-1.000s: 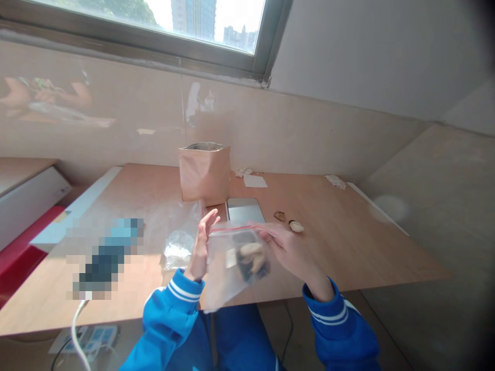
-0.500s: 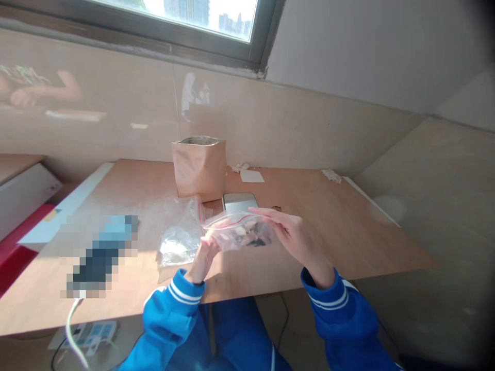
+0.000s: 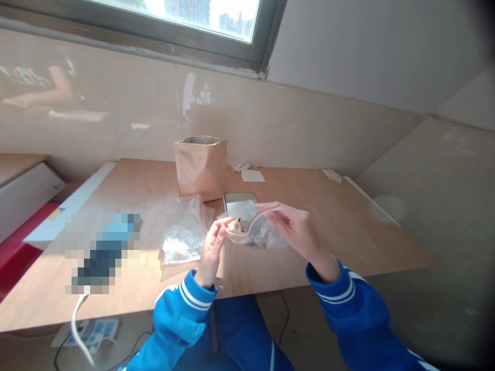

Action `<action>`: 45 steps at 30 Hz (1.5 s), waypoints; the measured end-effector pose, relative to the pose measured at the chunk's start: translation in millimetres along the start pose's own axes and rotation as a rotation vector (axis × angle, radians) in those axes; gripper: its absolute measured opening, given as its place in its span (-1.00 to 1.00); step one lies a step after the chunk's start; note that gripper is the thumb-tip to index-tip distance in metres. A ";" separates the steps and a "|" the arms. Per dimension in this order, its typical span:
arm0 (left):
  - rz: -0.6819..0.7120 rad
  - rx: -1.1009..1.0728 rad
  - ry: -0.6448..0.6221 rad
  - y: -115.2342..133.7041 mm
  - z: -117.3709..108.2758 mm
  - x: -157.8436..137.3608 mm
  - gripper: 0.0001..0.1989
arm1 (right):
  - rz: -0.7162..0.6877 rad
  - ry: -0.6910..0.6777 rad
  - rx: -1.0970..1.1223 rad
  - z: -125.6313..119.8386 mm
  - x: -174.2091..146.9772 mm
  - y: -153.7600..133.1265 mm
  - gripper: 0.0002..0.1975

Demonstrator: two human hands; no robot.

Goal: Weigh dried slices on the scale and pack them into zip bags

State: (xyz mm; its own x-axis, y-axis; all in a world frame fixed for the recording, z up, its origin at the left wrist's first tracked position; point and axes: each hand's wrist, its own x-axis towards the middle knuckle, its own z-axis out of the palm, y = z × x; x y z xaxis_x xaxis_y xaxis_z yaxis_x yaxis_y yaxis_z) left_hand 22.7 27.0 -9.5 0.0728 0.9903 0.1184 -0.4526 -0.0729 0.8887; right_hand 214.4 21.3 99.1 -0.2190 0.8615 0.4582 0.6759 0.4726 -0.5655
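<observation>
A clear zip-lock bag [image 3: 270, 234] with a red seal line is held above the desk between my hands, its mouth parted toward the left. Closed around its upper right side is my right hand [image 3: 299, 229]. At the left end of the mouth, my left hand [image 3: 212, 252] pinches the bag's edge with its fingertips. Just beside those fingertips, a small pale piece with dark marks [image 3: 235, 225] shows at the opening; its kind is too small to tell. Darker contents blur through the plastic. A second clear zip-lock bag [image 3: 181, 245] lies flat left of my left hand.
A brown stand-up paper pouch [image 3: 201, 167] stands open at the back. In front of it lies a silver-edged flat device [image 3: 240, 198], partly covered. A white card [image 3: 253, 176] and crumpled tissue [image 3: 331, 175] are farther back. A pixelated object with a white cable [image 3: 75, 322] lies left.
The held bag has turned and its mouth has opened toward my left hand. A pale piece has come into view there. My right hand has shifted slightly right.
</observation>
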 end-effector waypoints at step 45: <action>0.085 0.354 0.205 38.8 -35.4 25.5 -0.68 | 0.449 0.304 0.573 77.1 -51.3 44.0 -0.63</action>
State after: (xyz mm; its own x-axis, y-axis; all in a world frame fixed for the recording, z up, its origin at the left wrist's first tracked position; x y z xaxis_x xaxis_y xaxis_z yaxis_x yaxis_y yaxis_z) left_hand -24.5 53.6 12.4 -0.1463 0.9794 0.1392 -0.1131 -0.1563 0.9812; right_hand 201.1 12.3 -2.1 0.2470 0.9430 0.2229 0.1682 0.1848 -0.9683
